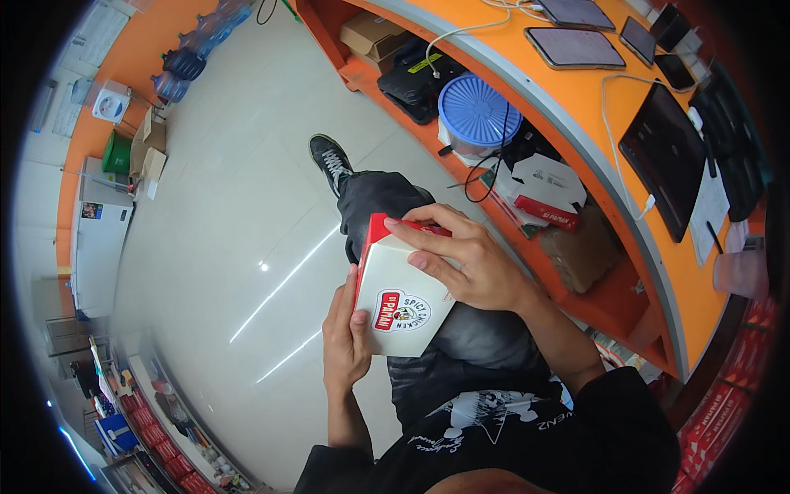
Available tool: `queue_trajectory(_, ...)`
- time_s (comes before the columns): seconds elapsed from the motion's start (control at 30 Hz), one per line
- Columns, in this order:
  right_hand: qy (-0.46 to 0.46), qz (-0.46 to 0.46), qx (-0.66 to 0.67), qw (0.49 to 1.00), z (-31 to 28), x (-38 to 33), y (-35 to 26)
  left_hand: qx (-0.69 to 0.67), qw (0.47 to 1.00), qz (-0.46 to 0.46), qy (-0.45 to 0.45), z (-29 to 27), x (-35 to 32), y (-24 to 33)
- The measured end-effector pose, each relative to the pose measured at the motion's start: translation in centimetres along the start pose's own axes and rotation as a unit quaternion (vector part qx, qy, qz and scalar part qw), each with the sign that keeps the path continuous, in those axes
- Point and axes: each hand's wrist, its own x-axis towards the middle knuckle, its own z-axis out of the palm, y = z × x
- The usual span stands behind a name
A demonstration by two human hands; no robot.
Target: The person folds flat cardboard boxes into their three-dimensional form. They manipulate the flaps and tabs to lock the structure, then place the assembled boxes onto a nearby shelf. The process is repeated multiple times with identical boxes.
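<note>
A white and red cardboard food box [424, 329] with a round printed label is held above my lap, its red edge toward the upper left. My left hand [346, 329] grips its left side, the thumb on the white face and the fingers along the red side. Across the upper end lies my right hand [465, 259], with fingers on the red part and the thumb bent against the white face. Both hands are closed on the box. Its underside is hidden.
To the right curves an orange counter [510, 62] with phones, cables and a tablet [668, 156]. Its lower shelf holds a blue-lidded tub [480, 111] and another food box [547, 189]. Water bottles [183, 63] line the far left wall, near a white fridge [100, 247].
</note>
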Motion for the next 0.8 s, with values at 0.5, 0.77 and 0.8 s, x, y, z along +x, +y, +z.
queue_trajectory(0.5, 0.018, 0.007, -0.061, 0.998, 1.9, -1.0, -2.2, -0.086, 0.994, -0.057, 0.022, 0.9, 2.0, 2.5)
queue_trajectory(0.77, -0.009, 0.060, 0.046, 0.997, 4.9, -4.2, -2.7, -0.191, 0.918, -0.032, 0.347, 2.2, 2.9, 2.7)
queue_trajectory(0.8, 0.047, 0.038, 0.043, 0.997, 5.1, -4.5, -2.7, -0.197, 0.925, 0.008, 0.323, 2.7, 2.8, 2.8)
